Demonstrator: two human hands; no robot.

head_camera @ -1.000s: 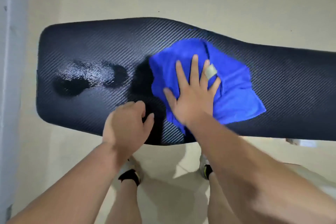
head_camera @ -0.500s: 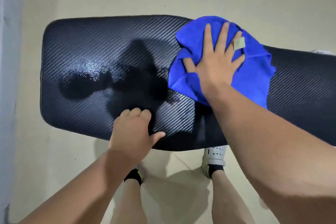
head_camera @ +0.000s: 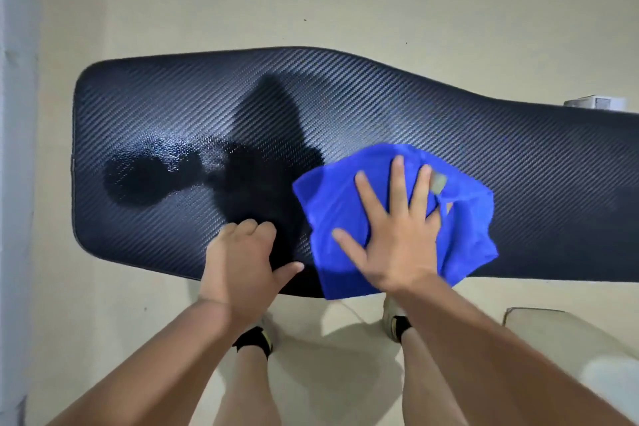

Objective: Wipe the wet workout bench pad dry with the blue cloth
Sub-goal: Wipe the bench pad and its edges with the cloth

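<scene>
The blue cloth (head_camera: 463, 218) lies bunched near the middle of the black bench pad (head_camera: 518, 166), reaching over its near edge. The right hand (head_camera: 394, 228) presses it flat, fingers straight and spread. Just left, the left hand (head_camera: 242, 259) rests on the near edge, fingers curled, holding nothing. A wet patch (head_camera: 145, 180) glistens toward the left end.

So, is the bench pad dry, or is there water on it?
Not dry. A glossy wet patch lies on the bench pad, left of the blue cloth that the right hand presses flat.
</scene>
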